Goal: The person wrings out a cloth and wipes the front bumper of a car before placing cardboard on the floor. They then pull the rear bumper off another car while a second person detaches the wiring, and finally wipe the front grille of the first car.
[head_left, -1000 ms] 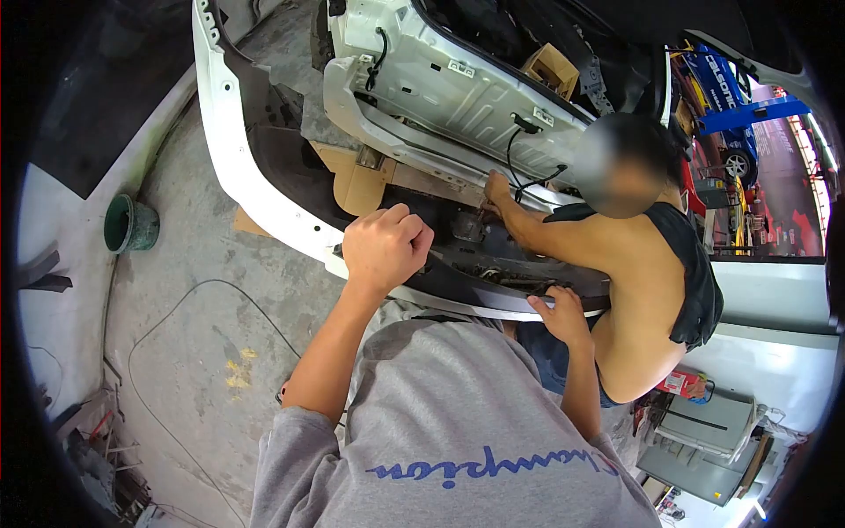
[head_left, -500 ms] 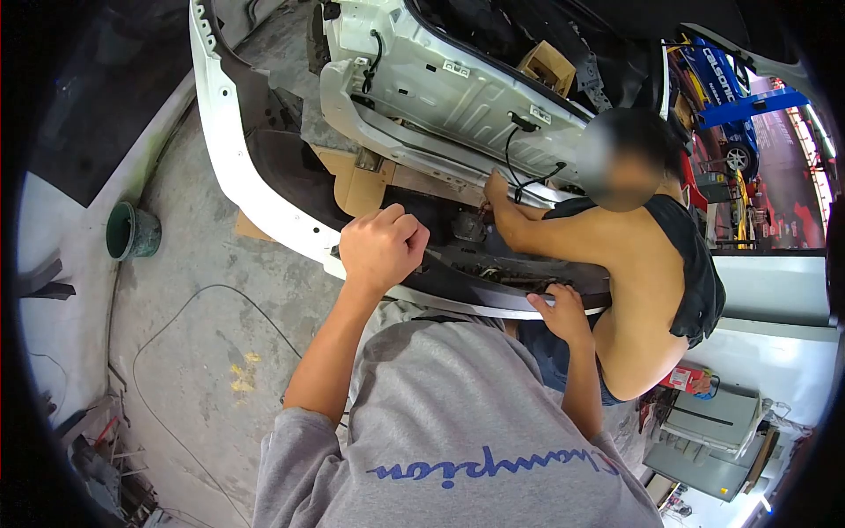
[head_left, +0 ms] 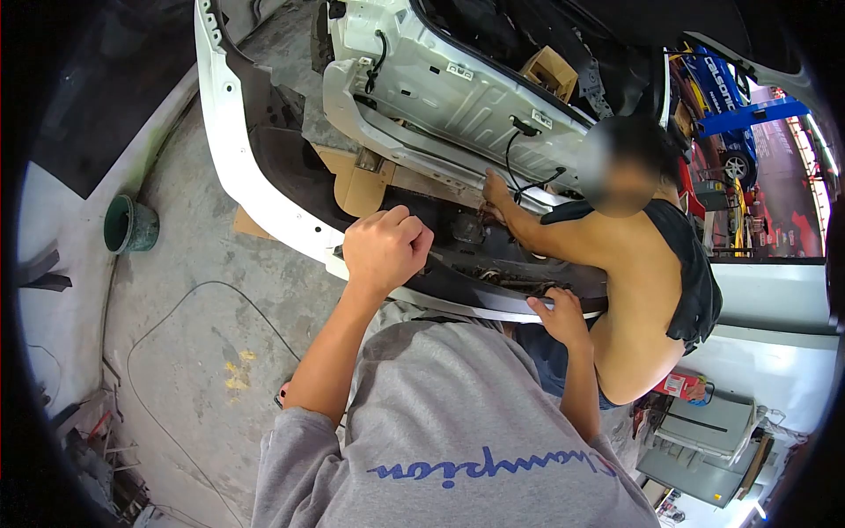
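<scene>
A long white car bumper curves from the upper left across to the lower right, its dark inner side facing up. On its near edge, left of centre, rests my left hand, fingers curled over and gripping the bumper. Further right, my right hand holds the same edge, thumb on the near side and fingertips over the rim. Beyond the bumper stands the silver-white rear body of a car with black cables. A co-worker's hand reaches between the bumper and the car body.
The co-worker leans in close on the right, beside my right hand. A green bucket and a thin cable are on the concrete floor at the left. An open cardboard box sits inside the car. Cardboard lies under the bumper.
The co-worker's arm and hand have shifted slightly between the bumper and the car. Both my hands keep their hold on the bumper edge.
</scene>
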Demonstrator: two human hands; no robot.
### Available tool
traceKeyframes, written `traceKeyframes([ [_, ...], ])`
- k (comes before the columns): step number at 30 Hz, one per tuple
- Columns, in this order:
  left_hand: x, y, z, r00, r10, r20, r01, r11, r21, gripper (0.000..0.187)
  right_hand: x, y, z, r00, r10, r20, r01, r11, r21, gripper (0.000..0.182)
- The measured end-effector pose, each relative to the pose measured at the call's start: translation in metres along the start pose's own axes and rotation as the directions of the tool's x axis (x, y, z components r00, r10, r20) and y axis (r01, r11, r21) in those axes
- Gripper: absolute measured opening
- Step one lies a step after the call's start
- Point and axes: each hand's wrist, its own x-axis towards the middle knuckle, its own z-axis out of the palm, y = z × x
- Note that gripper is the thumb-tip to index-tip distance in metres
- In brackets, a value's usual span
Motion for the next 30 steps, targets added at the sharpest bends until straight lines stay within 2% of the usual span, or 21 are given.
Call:
traceKeyframes([
  [10,0.0005,-0.0019,-0.0014,1.000,-0.014,0.011,0.014,1.000,0.021,0.022,0.0029,0.0048,0.0058,0.999,-0.036,-0.017,0.037,0.999,0.024,0.058],
  [16,0.0021,-0.0026,-0.0022,1.000,0.001,-0.003,-0.001,1.000,0.009,0.021,0.0015,0.0003,0.0043,1.000,-0.004,-0.012,0.004,1.000,0.006,0.059],
  [24,0.0043,-0.0049,-0.0055,1.000,0.004,0.011,-0.003,1.000,-0.005,0.022,0.0020,0.0015,0.0088,0.998,-0.032,-0.052,0.033,0.999,0.013,0.056],
  [30,0.0039,-0.0040,-0.0070,1.000,0.001,0.016,-0.001,1.000,0.004,0.022,0.0014,-0.0034,0.0041,1.000,-0.024,-0.008,0.024,1.000,0.008,0.053],
])
